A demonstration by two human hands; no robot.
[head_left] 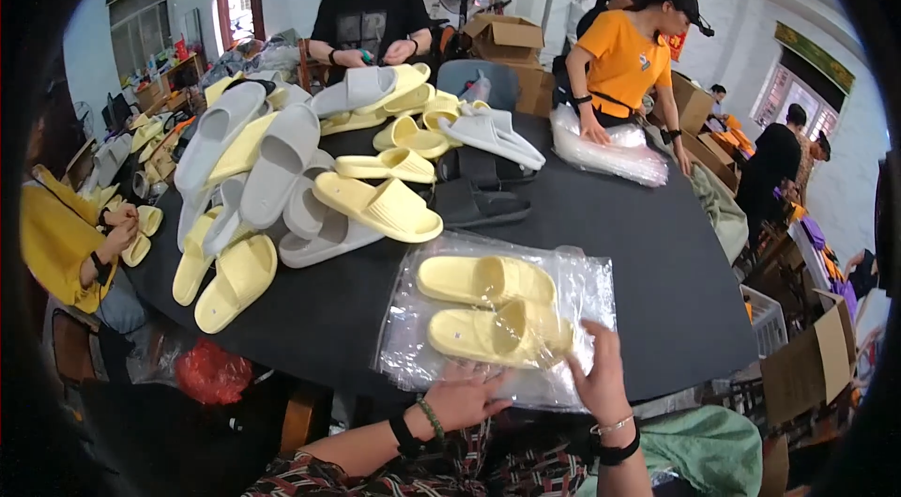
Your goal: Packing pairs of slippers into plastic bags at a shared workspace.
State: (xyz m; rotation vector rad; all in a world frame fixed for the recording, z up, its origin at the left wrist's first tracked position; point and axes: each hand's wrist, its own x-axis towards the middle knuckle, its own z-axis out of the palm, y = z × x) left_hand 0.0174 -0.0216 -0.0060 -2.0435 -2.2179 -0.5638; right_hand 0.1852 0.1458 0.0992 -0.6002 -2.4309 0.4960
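Observation:
Before me, a pair of yellow slide slippers [469, 336] lies side by side in a clear plastic bag [402, 337]. Other clear plastic seems to lie beneath it. My left hand [469, 400] is low at the bag's near edge, its fingers stretched out and partly behind the shiny film. At the bag's right end is my right hand [601, 373], thumb and fingers apart, touching the plastic near the slippers' ends. Beyond the bag, a large pile of loose slippers holds grey slides [282, 164], yellow slides [380, 206], black slides [479, 204] and white slides [495, 136].
The black table [657, 309] curves around in front of me. Across it, a person in orange [624, 65] handles a stack of clear bags [615, 154]. Someone in black [371, 18] stands behind the pile. A person in yellow [61, 234] sits left. Cardboard boxes [807, 356] stand right.

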